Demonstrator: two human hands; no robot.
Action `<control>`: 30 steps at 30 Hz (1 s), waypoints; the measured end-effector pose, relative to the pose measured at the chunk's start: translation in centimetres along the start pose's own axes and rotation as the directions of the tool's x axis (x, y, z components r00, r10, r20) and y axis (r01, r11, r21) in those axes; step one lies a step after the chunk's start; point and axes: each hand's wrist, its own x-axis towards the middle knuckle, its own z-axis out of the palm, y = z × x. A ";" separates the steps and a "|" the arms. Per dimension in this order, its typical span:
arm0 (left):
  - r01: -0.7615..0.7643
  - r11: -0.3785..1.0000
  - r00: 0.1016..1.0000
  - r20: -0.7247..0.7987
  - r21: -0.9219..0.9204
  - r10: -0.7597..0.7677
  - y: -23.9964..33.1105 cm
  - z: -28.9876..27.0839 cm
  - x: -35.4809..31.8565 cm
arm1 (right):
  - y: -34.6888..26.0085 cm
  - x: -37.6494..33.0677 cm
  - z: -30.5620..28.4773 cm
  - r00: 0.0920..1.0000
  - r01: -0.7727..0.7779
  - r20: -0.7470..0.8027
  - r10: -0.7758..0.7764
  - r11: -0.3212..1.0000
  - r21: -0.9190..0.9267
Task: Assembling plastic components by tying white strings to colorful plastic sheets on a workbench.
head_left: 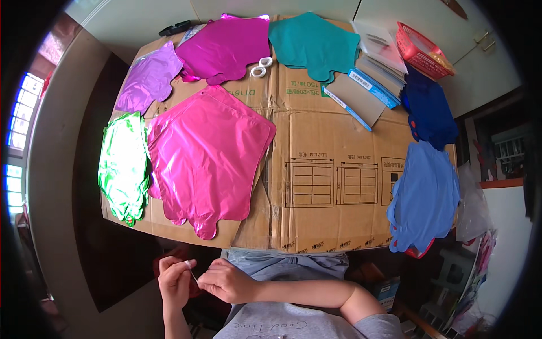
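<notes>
Before my body, off the near edge of the cardboard, my left hand [174, 281] is raised with its fingers pinched. A bit of white, like a narrow strip, shows at its thumb and fingertip. Close beside it, my right hand [227, 281] pinches too, and a thin pale piece [194, 276] spans the gap between the hands; its kind is too small to tell. Nearest to them on the cardboard [316, 135] lies a stack of flat pink foil balloons [209, 158]. Two small white rings, like tape rolls [258, 72], sit farther back.
Around the cardboard lie flat foil pieces: green [123, 166], lilac [148, 79], magenta [228, 48], teal [316, 45], navy [432, 107] and light blue [424, 195]. Blue-edged card boxes [361, 96] and a red basket [418, 53] stand at the back right. A black object [175, 28] rests back left.
</notes>
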 end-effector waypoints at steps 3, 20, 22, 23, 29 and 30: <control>0.055 0.896 0.969 0.240 -0.441 0.059 -2.4 -2.1 -0.8 | 0.1 1.1 -0.8 0.997 0.012 -0.081 -0.013 1.000 -0.010; 0.472 0.302 0.874 0.396 -0.828 -0.281 -4.9 -1.6 -1.2 | 7.8 -1.4 -1.0 0.982 -0.016 0.189 0.023 0.999 -0.037; 0.462 0.162 0.865 0.404 -0.872 -0.297 -5.3 -2.1 -1.0 | 9.7 -2.3 -0.8 0.984 -0.046 0.174 0.040 0.998 0.032; 0.451 0.136 0.873 0.405 -0.882 -0.273 -5.4 -2.4 -0.8 | 10.4 -2.6 -0.8 0.975 -0.055 0.218 0.050 0.998 0.015; 0.297 0.057 0.920 0.269 -0.953 -0.284 -4.7 -4.8 0.2 | 11.9 -4.1 -1.4 0.963 -0.138 0.231 0.138 0.990 -0.016; 0.261 0.049 0.927 0.236 -0.964 -0.292 -4.4 -5.5 0.5 | 12.2 -4.4 -1.4 0.964 -0.117 0.234 0.127 0.992 -0.057</control>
